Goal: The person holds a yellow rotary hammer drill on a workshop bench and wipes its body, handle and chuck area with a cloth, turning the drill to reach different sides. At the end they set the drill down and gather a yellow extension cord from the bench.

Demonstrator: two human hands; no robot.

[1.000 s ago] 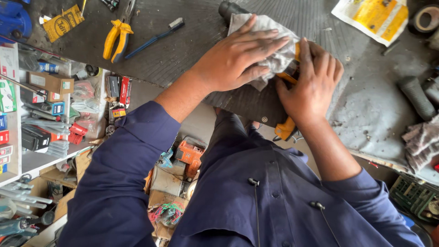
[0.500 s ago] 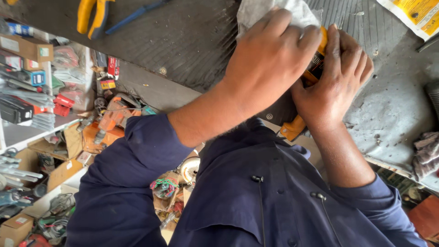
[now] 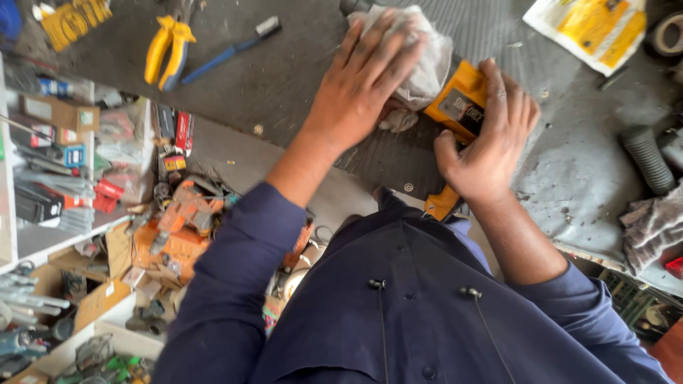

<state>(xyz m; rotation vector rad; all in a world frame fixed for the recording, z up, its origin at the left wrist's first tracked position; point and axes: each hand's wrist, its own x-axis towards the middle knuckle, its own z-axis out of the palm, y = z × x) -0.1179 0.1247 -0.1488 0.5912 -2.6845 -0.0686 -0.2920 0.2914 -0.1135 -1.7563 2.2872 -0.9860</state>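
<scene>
My left hand (image 3: 356,92) lies with fingers spread on a white cloth (image 3: 428,65) and presses it against the top of a yellow power tool (image 3: 462,99). The tool lies on the dark ribbed bench mat (image 3: 284,92). My right hand (image 3: 491,149) grips the tool's yellow body from the near side, thumb on its left flank. A dark label shows on the tool between the two hands. An orange part of the tool sticks out below my right wrist at the bench edge.
Yellow-handled pliers (image 3: 162,46) and a blue-handled brush (image 3: 228,50) lie at the far left of the bench. A yellow and white packet (image 3: 590,28), a tape roll (image 3: 665,32), a ribbed grey hose (image 3: 644,156) and a grey rag (image 3: 651,227) lie right. Cluttered shelves (image 3: 57,142) stand left.
My left hand has slid the cloth up along the tool, and the yellow body with its dark label now shows. My right hand keeps its grip. The view has shifted.
</scene>
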